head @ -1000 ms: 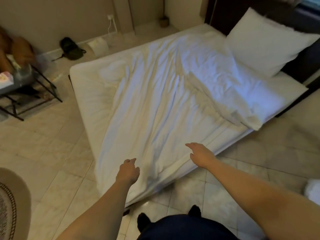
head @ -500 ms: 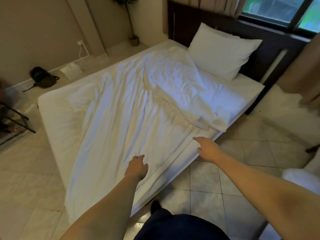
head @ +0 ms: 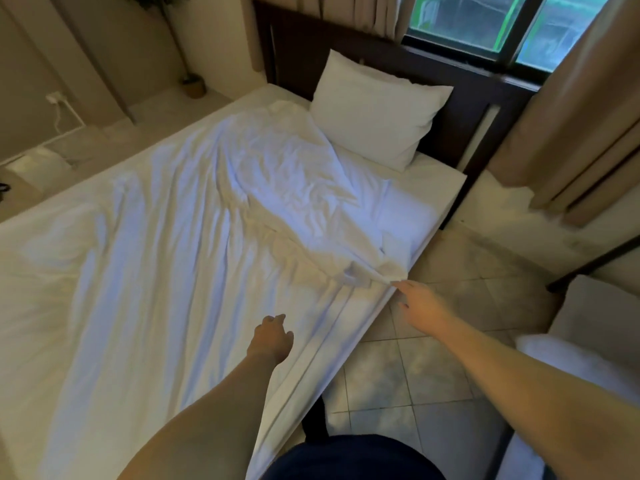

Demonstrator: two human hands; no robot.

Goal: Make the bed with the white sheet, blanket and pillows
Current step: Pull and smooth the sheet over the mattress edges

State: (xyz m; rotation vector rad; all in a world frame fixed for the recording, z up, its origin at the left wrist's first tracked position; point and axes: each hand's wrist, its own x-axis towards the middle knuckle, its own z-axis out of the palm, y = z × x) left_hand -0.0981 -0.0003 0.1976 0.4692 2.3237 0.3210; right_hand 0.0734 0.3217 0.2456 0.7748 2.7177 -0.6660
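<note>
A crumpled white sheet (head: 180, 271) lies spread over the mattress (head: 440, 188), its upper part folded back in a bunched heap (head: 294, 181) near the head end. One white pillow (head: 377, 109) leans against the dark headboard (head: 450, 81). My left hand (head: 272, 339) hovers over the sheet near the bed's near edge, fingers loosely curled, holding nothing. My right hand (head: 420, 308) reaches with fingers spread toward the folded sheet corner (head: 360, 275) at the bed's edge, its fingertips just short of the cloth.
Tiled floor (head: 433, 358) runs along the bed's right side. Beige curtains (head: 571, 109) and a window (head: 512, 26) stand beyond the headboard. Something white (head: 568, 362) lies at the right by a dark-framed piece of furniture. A potted plant (head: 194, 84) sits at the far wall.
The view has swung right toward the head of the bed. Both hands have moved up along the bed's edge, the right one nearing the folded sheet corner.
</note>
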